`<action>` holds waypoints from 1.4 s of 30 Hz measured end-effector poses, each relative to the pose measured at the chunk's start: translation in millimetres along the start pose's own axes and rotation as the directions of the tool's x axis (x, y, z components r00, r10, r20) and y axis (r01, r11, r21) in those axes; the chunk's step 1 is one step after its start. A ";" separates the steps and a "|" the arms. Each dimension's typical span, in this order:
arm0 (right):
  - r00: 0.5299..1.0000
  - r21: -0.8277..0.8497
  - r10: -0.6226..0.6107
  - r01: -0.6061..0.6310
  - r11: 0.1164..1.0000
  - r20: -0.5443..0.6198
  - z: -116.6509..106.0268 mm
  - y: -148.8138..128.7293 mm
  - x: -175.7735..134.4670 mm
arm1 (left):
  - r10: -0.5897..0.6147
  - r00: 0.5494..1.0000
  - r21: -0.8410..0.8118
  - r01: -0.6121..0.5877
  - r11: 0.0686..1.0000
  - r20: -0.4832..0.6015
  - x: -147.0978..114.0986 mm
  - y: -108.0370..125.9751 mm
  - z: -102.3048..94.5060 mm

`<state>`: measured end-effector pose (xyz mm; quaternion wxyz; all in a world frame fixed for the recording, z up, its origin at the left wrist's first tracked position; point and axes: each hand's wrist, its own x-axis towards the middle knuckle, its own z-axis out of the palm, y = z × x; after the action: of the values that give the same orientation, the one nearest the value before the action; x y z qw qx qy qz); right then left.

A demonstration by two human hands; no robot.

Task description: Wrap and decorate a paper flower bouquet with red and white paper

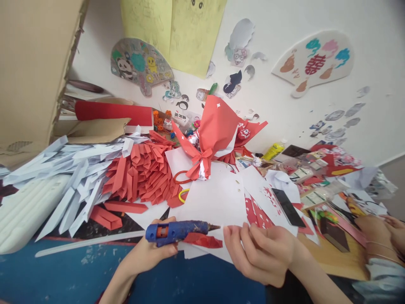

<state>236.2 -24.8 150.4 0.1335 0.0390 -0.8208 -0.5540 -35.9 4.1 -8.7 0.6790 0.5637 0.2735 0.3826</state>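
Note:
My left hand [155,253] is wrapped around a blue hot glue gun [177,231], its nozzle pointing right. A long whitish glue stick [91,243] trails from its back end. Just below the barrel is a shiny red piece [204,240]; whether the hand holds it, I cannot tell. My right hand [259,251] has its fingers curled and pressed together close to the nozzle tip; anything in them is hidden. White paper sheets [211,202] lie beyond the hands. On them stands a bouquet wrapped in red paper [218,126], tied with a red bow.
Folded red paper strips [142,173] and white strips [82,173] are heaped at left. Scissors with a yellow handle [182,195] lie partly under paper. A dark phone [287,207] lies at right. Another person's hand [376,232] is at the far right. Cardboard [34,71] stands upper left.

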 end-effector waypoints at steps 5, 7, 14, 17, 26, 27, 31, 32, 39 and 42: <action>0.967 0.020 0.177 -0.184 0.983 0.185 -17.8 -8.9 -2.2 | -0.043 0.999 0.008 0.043 0.999 -0.023 -2.3 -1.4 -2.5; 0.938 0.013 0.228 -0.239 0.971 0.262 -26.7 -14.3 -5.3 | -0.062 0.998 0.022 0.063 0.998 -0.031 -2.8 -3.7 -4.1; 0.835 -0.086 0.487 -0.482 0.872 0.257 -29.7 -36.7 -14.9 | -0.013 0.999 0.065 0.016 0.998 -0.039 -1.9 -5.6 -4.3; 0.605 -0.044 0.793 -0.793 0.608 0.074 -8.5 -37.3 -18.4 | -0.065 0.995 0.062 0.069 0.996 -0.076 -4.1 -12.1 -9.7; -0.604 0.747 0.752 -0.366 -0.555 0.263 98.2 38.3 -47.2 | -0.090 0.981 0.113 0.111 0.987 -0.174 -2.5 -9.8 -11.4; -0.635 0.770 0.705 -0.261 -0.582 0.317 108.1 48.6 -48.3 | -0.095 0.978 0.106 0.116 0.988 -0.187 -2.8 -7.6 -7.2; -0.752 0.751 0.465 0.060 -0.658 0.468 141.3 79.8 -42.6 | -0.123 0.968 0.071 0.142 0.987 -0.217 -4.9 0.4 8.1; -0.777 0.733 0.396 0.120 -0.670 0.489 148.1 84.7 -40.3 | -0.120 0.970 0.067 0.137 0.988 -0.214 -5.3 2.0 10.3; -0.830 0.626 0.128 0.298 -0.721 0.543 177.4 98.2 -38.2 | -0.127 0.967 0.107 0.153 0.982 -0.223 -5.8 2.2 9.0; -0.840 0.606 0.084 0.314 -0.731 0.537 182.4 101.2 -41.1 | -0.096 0.976 0.132 0.123 0.983 -0.196 -5.1 -0.4 6.1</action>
<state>236.4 186.7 172.2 -0.7692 0.4949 0.0862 -0.3949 -33.8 -3.6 -8.1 0.6277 0.5563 0.3943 0.3755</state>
